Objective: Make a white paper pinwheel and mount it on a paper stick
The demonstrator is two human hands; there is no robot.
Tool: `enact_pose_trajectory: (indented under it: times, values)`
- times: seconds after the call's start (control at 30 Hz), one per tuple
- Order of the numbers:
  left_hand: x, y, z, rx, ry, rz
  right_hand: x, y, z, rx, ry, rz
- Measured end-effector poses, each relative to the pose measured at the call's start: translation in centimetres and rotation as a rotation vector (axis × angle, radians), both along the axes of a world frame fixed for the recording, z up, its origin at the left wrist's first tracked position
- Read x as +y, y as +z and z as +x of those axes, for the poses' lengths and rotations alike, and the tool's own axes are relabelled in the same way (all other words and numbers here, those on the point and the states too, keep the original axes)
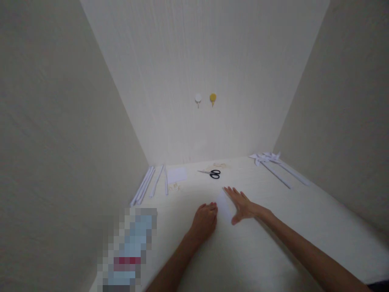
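Note:
A small white sheet of paper [224,206] lies on the pale table [304,227] between my two hands. My right hand [242,204] rests flat on its right part, fingers stretched out and together. My left hand [204,221] sits at the paper's left edge with its fingers curled down, the fingertips pressing on or beside the sheet. Whether anything is under those fingers is hidden.
Black-handled scissors [212,173] lie behind the hands. Several rolled white paper sticks [148,183] and a white square sheet [176,174] lie at the back left. White paper pinwheels on sticks [275,164] lie at the back right. Two hooks [205,98] hang on the wall. A blurred-out object [129,251] stands front left.

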State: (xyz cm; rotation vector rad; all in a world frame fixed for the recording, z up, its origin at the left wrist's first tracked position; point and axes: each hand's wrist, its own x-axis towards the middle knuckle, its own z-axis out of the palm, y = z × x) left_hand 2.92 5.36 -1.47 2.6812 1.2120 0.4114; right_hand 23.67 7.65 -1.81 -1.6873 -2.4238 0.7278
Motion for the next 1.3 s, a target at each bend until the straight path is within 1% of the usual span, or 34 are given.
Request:
enact_pose_trajectory:
  times: [0.07, 0.13, 0.17, 0.23, 0.37, 0.5, 0.57, 0.67, 0.8, 0.87, 1.07, 1.17, 1.3]
  values:
    - [0.1, -0.2, -0.2, -0.038, 0.014, 0.010, -1.3, -0.2, 0.1, 0.020, 0.002, 0.051]
    - [0.3, -0.4, -0.5, -0.073, 0.013, 0.036, -2.6, -0.6, 0.1, 0.091, -0.006, 0.185]
    - [0.4, -0.5, -0.7, -0.081, 0.013, 0.046, -3.2, -0.7, 0.1, 0.124, 0.032, 0.247]
    - [0.5, -0.5, -1.0, -0.073, 0.027, 0.055, -4.2, -0.9, -0.1, 0.151, 0.118, 0.302]
    - [0.5, -0.3, -1.2, -0.016, 0.020, 0.050, -4.7, -0.9, -0.7, 0.077, 0.231, 0.310]
    - [0.4, -0.2, -1.2, 0.056, -0.030, 0.053, -4.4, -0.5, -1.1, 0.047, 0.235, 0.311]
    - [0.4, -0.4, -1.1, 0.067, -0.006, 0.082, -4.6, -0.1, -1.5, 0.060, 0.215, 0.320]
    - [0.5, -0.8, -1.1, 0.065, 0.067, 0.150, -5.2, 0.4, -2.7, 0.124, 0.191, 0.356]
    - [0.7, -1.3, -1.2, 0.093, 0.125, 0.176, -5.8, 0.2, -4.2, 0.230, 0.243, 0.369]
    - [0.9, -1.6, -1.2, 0.121, 0.135, 0.156, -5.7, -0.1, -4.4, 0.234, 0.232, 0.366]
    - [1.3, -1.8, -1.2, 0.196, 0.156, 0.123, -5.3, -0.9, -4.1, 0.163, 0.181, 0.377]
    - [1.2, -1.8, -1.2, 0.212, 0.143, 0.122, -5.3, -1.2, -3.3, 0.142, 0.115, 0.388]
    - [1.2, -1.9, -1.1, 0.233, 0.146, 0.135, -5.0, -1.8, -1.3, 0.128, -0.011, 0.415]
